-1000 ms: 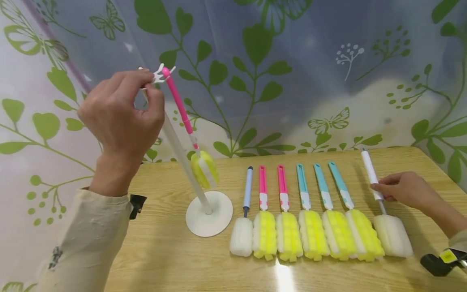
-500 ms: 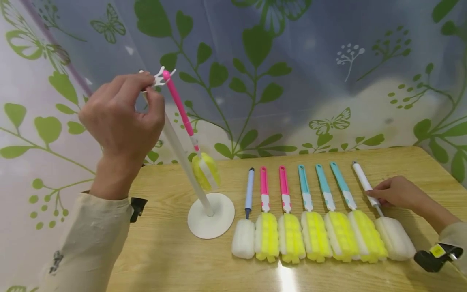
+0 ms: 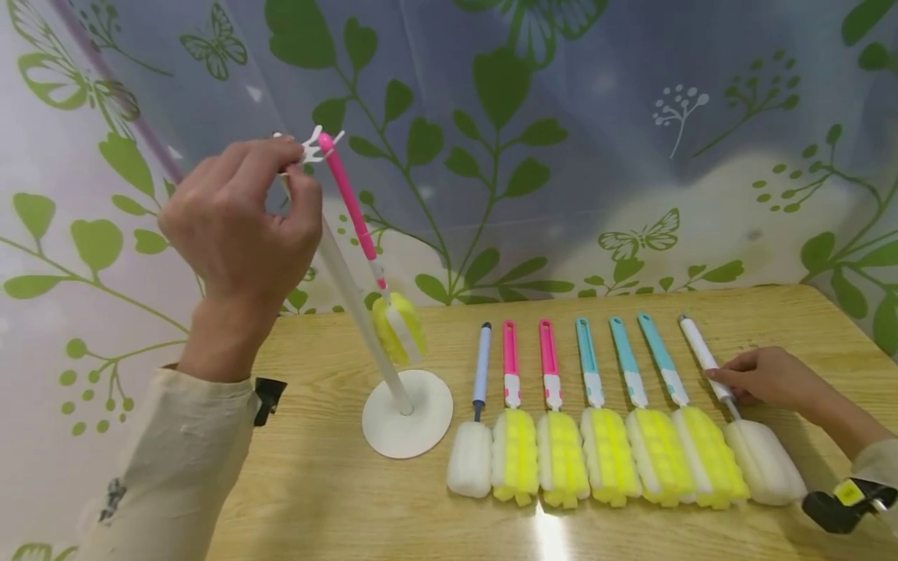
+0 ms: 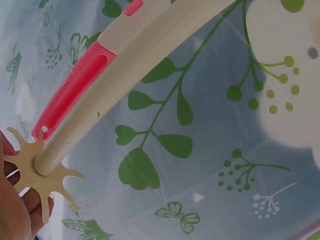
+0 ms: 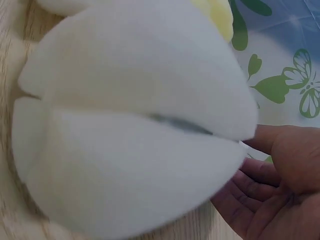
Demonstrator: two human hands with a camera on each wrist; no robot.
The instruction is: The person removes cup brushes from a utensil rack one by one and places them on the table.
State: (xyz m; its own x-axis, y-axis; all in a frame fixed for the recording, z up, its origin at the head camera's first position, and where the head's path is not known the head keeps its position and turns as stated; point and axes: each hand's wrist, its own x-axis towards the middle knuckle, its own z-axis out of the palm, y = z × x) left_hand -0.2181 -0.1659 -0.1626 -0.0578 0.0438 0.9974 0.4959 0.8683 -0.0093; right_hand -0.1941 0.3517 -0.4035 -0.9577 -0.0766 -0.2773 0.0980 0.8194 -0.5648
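My left hand (image 3: 245, 222) pinches the hooked top (image 4: 40, 162) of a white stand (image 3: 358, 312) with a round base (image 3: 407, 413). From one of its hooks hangs a pink-handled sponge brush (image 3: 347, 195) with a yellow and white head, above the table. At the right end of a row of brushes, my right hand (image 3: 772, 378) holds the white handle (image 3: 698, 343) of a sponge brush between thumb and fingers. Its white sponge head (image 3: 765, 461) lies on the table beside a yellow one. In the right wrist view this white sponge (image 5: 135, 150) hides the handle.
On the wooden table (image 3: 302, 467), a blue-handled white sponge brush (image 3: 470, 460), two pink-handled brushes (image 3: 515, 452) and three teal-handled brushes (image 3: 610, 452) lie side by side, handles pointing away. Behind the table hangs a leaf-patterned curtain (image 3: 449, 218).
My right hand has shifted the white handle to the left and lowered it toward the table, bringing it closer to the teal handles. My left hand stays at the stand's top.
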